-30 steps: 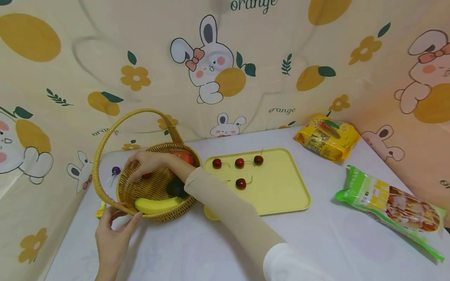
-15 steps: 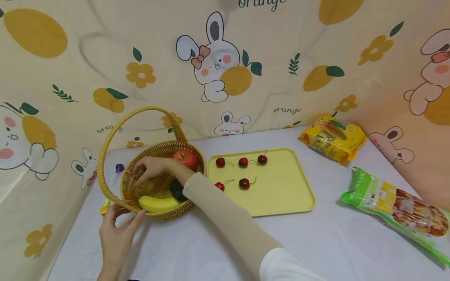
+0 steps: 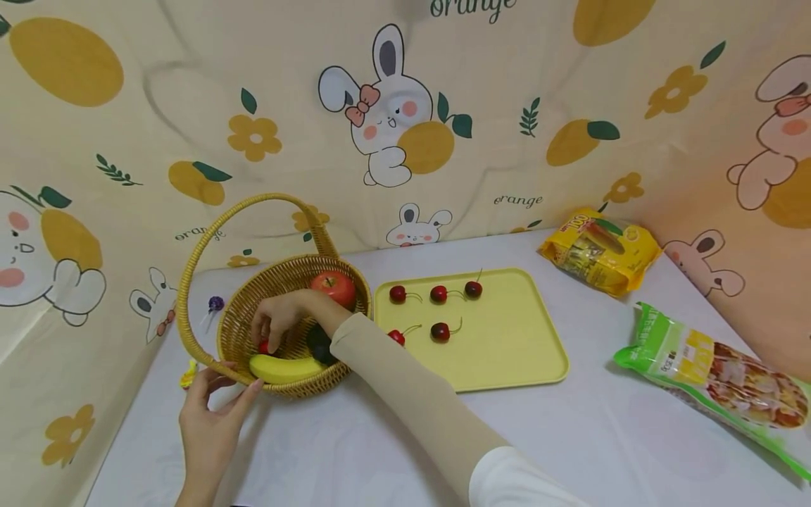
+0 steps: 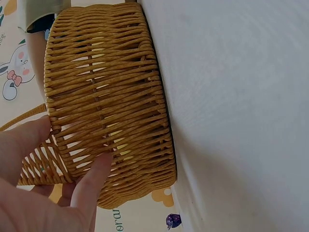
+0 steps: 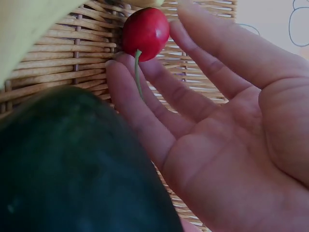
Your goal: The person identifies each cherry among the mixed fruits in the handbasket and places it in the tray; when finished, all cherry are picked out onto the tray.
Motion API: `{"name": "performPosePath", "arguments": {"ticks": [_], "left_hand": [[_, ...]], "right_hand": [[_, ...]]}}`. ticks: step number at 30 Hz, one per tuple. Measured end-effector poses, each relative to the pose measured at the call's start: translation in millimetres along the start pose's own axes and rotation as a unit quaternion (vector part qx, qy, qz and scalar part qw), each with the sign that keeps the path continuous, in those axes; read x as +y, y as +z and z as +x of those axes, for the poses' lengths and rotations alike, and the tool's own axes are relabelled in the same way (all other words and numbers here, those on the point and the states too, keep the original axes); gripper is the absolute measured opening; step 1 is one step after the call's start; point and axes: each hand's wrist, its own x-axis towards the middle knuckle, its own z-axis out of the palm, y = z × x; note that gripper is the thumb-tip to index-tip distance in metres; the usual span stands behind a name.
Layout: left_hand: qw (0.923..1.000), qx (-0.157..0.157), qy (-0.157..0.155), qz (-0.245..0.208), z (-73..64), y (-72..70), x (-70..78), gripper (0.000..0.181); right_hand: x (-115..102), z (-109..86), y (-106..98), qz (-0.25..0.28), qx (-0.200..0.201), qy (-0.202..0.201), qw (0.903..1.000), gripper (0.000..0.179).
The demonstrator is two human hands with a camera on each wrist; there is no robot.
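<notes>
My left hand (image 3: 212,429) grips the near left rim of a wicker basket (image 3: 310,386), by its handle's foot. In the left wrist view its thumb and fingers straddle the basket wall (image 4: 111,96). Inside the basket, my right hand (image 3: 281,317) has its fingers curled round a red cherry (image 5: 145,34) with a green stem. The cherry sits at the fingertips in the right wrist view, close to the woven wall. A banana (image 3: 288,369), a dark green fruit like an avocado (image 5: 72,159) and a red apple (image 3: 336,289) lie around that hand.
Right of the basket, a yellow tray (image 3: 507,338) carries several cherries (image 3: 440,332). A yellow snack bag (image 3: 602,250) and a green-and-white food pack (image 3: 716,380) lie farther right. A purple-wrapped lollipop (image 3: 216,303) and a small yellow item (image 3: 188,375) are left of the basket.
The right hand has moved down and towards the banana, and a red cherry now shows at its fingertips. My left hand keeps its grip on the rim. The head view has shifted slightly.
</notes>
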Motion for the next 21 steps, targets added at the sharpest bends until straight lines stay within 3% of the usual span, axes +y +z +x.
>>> {"name": "performPosePath", "arguments": {"ticks": [7,14,21], "left_hand": [[1.0,0.002,0.002,0.0,-1.0,0.0,0.8,0.044],[1.0,0.0,0.002,-0.006,-0.7,-0.2,0.1,0.044],[1.0,0.001,0.0,-0.001,-0.2,0.4,1.3,0.043]], "right_hand": [[-1,-0.5,0,0.0,-0.002,0.012,0.9999,0.025],[-7,-7.9,-9,-0.03,0.078,-0.095,0.992,0.024],[-11,-59.1,-39,-0.031,0.155,-0.177,0.9714,0.025]]}}
